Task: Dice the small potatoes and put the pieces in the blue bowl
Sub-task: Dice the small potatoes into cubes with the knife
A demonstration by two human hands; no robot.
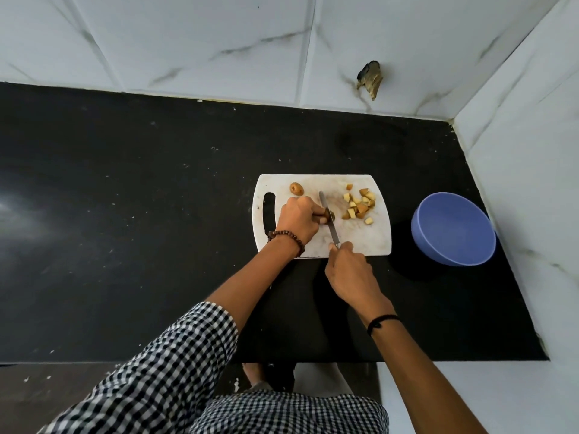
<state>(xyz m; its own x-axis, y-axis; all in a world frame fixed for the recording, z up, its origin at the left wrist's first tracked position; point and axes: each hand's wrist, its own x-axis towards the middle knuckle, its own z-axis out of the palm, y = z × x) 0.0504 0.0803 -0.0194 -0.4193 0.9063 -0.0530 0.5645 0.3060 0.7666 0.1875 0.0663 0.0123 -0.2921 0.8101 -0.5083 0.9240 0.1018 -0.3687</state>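
Counter: black countertop [156,189], marble-tiled walls.
Board: white cutting board [360,239].
Left hand [297,219]: pinches small potato [331,216].
Right hand [346,267]: grips knife [328,219], blade on potato.
Whole potato [296,188]: board's far edge.
Diced pieces [358,205]: board's right.
Blue bowl [453,228]: right of board.

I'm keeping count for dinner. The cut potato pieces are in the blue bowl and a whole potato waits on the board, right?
Not quite. The head view shows the pieces piled on the board, not in the bowl. A whole potato does wait on the board.
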